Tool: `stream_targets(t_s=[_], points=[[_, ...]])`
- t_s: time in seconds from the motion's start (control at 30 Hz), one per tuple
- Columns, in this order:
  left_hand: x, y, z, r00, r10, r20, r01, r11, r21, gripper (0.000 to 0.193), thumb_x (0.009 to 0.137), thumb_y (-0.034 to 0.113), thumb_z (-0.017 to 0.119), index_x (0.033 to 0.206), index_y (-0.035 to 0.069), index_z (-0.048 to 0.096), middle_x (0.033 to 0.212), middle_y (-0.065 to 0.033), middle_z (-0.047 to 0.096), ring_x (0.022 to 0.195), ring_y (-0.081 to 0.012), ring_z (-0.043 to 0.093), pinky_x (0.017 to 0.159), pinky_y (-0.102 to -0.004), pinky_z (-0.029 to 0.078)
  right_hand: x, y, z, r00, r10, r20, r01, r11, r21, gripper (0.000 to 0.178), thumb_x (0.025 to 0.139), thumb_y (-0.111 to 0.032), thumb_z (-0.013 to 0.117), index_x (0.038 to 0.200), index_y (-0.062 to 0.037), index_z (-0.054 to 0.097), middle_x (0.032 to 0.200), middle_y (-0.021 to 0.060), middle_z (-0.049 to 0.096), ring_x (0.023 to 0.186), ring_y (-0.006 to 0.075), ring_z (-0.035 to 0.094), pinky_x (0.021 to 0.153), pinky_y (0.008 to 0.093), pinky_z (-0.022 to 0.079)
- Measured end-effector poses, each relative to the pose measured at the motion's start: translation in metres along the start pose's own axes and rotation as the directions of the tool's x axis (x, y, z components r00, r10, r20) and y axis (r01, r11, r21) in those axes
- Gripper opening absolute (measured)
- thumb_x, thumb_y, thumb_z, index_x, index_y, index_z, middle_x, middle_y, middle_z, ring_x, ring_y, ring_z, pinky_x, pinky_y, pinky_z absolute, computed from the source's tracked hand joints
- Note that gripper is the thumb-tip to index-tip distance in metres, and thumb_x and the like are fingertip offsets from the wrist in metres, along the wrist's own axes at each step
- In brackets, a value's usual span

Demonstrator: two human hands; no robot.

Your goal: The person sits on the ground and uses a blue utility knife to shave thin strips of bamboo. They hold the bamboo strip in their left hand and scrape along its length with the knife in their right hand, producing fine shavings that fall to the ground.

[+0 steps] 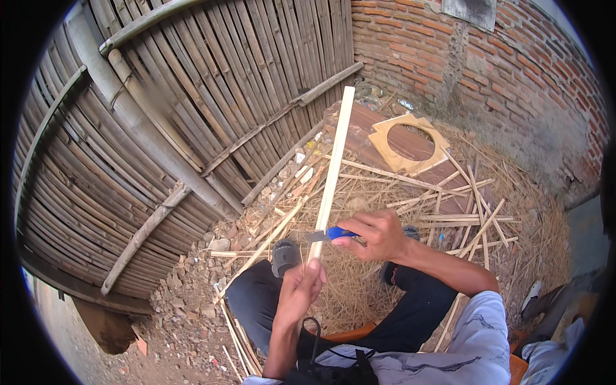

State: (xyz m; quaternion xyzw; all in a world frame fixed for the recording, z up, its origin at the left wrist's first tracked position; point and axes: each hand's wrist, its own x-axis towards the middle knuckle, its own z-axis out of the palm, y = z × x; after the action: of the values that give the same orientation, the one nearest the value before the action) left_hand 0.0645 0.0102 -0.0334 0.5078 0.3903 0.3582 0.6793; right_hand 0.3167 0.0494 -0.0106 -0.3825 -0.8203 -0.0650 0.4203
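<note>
My left hand [300, 287] is closed round the near end of a long, pale bamboo strip [336, 160]. The strip slants up and away from me, its far end raised in front of the fence. In my right hand [375, 236] is a utility knife [336, 233] with a blue handle. Its grey blade [316, 237] lies across the strip a little above my left hand. The fingers of the right hand wrap the handle, the thumb along its near side. Fine shavings at the blade are too small to make out.
Several cut strips [478, 212] lie crossed on straw at the right, more [237, 340] at lower left. A board with a round hole [380, 144] rests on a brown panel [359, 122]. A bamboo fence [218, 77] and brick wall [417, 48] enclose the spot. Another person's leg [545, 301] shows at right.
</note>
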Motion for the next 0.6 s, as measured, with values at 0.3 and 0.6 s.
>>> stream_targets(t_s=[0.3,0.6], points=[[-0.037,-0.027,-0.024,0.981,-0.178,0.075,0.174,0.983,0.055,0.043,0.120,0.037,0.049,0.096,0.005,0.065,0.062,0.0071,0.038,0.053,-0.0039,0.031,0.048,-0.0247,0.025,0.018,0.092,-0.048,0.815,0.451,-0.364,-0.496,0.868,-0.035,0.033,0.108,-0.034,0.071,0.108,-0.0016,0.078,0.070,0.0106,0.070,0.058,0.0174,0.066,0.054,0.0354,0.048],[-0.013,-0.017,-0.019,0.997,-0.076,-0.030,0.078,0.994,0.079,0.043,0.119,0.038,0.050,0.090,0.008,0.058,0.068,0.0038,0.044,0.061,-0.0080,0.041,0.057,-0.0280,0.034,0.001,0.015,0.007,0.981,0.191,-0.002,-0.189,0.972,0.136,0.032,0.102,-0.038,0.077,0.108,-0.0059,0.077,0.082,0.0104,0.077,0.060,0.0227,0.072,0.054,0.0357,0.055]])
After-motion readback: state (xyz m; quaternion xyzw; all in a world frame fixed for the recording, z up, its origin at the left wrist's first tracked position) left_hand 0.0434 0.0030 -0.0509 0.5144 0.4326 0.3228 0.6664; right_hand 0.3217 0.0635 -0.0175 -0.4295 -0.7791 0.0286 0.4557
